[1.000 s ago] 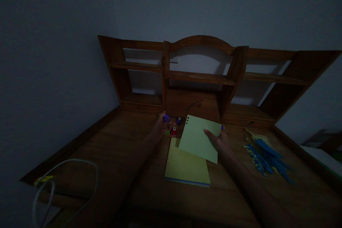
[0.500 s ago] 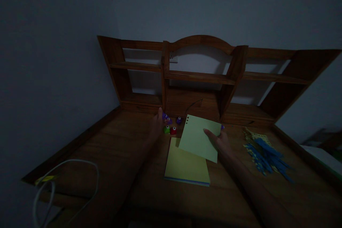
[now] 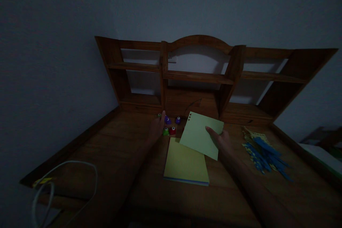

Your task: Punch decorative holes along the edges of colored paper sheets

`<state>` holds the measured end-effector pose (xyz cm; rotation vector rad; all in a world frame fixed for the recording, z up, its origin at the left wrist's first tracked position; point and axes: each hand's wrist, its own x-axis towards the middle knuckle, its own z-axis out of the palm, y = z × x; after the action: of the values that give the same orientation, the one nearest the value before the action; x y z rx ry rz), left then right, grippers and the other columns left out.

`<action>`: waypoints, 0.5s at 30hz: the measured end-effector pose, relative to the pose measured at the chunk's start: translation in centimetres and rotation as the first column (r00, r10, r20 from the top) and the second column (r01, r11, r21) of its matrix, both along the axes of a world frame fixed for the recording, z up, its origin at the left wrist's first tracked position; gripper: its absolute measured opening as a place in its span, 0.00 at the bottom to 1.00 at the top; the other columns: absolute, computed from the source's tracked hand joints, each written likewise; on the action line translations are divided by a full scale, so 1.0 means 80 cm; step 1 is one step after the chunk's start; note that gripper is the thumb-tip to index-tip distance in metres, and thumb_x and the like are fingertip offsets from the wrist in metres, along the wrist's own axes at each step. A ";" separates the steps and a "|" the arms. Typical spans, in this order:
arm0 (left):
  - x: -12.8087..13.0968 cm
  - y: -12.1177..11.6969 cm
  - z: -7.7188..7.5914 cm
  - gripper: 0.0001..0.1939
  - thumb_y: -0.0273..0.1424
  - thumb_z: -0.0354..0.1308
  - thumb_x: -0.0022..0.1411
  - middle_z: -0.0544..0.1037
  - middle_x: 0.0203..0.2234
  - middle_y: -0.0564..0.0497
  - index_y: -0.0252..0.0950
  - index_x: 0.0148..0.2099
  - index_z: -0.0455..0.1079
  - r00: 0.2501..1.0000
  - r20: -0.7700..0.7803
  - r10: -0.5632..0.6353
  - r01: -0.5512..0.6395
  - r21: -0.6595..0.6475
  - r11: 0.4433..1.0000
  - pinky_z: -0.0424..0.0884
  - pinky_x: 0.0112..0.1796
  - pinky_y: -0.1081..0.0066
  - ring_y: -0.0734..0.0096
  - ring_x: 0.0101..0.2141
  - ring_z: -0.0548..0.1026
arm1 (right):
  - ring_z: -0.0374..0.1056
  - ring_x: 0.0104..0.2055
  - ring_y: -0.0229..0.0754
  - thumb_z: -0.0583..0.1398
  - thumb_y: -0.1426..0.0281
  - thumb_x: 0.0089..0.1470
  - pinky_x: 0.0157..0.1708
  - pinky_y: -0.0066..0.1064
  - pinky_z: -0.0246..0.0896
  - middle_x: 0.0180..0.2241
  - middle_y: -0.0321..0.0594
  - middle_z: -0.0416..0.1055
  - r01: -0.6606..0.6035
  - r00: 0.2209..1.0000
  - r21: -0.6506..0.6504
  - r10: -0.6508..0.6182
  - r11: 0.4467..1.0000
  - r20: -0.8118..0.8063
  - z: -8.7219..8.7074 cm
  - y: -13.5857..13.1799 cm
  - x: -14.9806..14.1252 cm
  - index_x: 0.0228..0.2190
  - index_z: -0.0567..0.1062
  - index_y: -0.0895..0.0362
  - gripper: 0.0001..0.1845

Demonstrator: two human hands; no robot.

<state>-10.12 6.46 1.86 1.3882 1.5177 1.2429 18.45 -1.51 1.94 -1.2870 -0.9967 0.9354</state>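
My right hand (image 3: 221,139) grips a light green paper sheet (image 3: 199,133) by its right edge and holds it tilted above a stack of yellow paper (image 3: 185,164) on the wooden desk (image 3: 120,149). Small punched holes show at the sheet's top left corner. My left hand (image 3: 157,126) reaches forward among several small craft punches: purple ones (image 3: 167,120), a green one (image 3: 165,131) and a red one (image 3: 172,130). Its fingers stretch toward the purple punch, and the dim light hides whether they grip anything.
A wooden hutch with shelves (image 3: 197,76) stands at the back of the desk. Blue and yellow paper scraps (image 3: 263,153) lie at the right. A white cable (image 3: 66,181) loops over the desk's front left corner. The room is dark.
My left hand set the purple punch down among the others and now lies stretched beside them. The green sheet in my right hand shifted slightly up and right.
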 end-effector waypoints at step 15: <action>-0.014 0.017 -0.026 0.17 0.41 0.63 0.49 0.67 0.15 0.52 0.38 0.19 0.64 0.950 -0.311 0.043 -0.015 0.092 0.996 0.62 0.33 0.72 0.62 0.30 0.73 | 0.74 0.32 0.51 0.66 0.58 0.40 0.26 0.36 0.71 0.37 0.45 0.77 0.203 0.964 -0.027 -0.205 0.979 -0.172 0.006 0.008 0.020 0.41 0.73 0.57 0.26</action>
<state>-11.21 7.78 -0.22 1.6908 1.7163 1.1600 20.06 -0.86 2.39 -1.2657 -0.7098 0.8773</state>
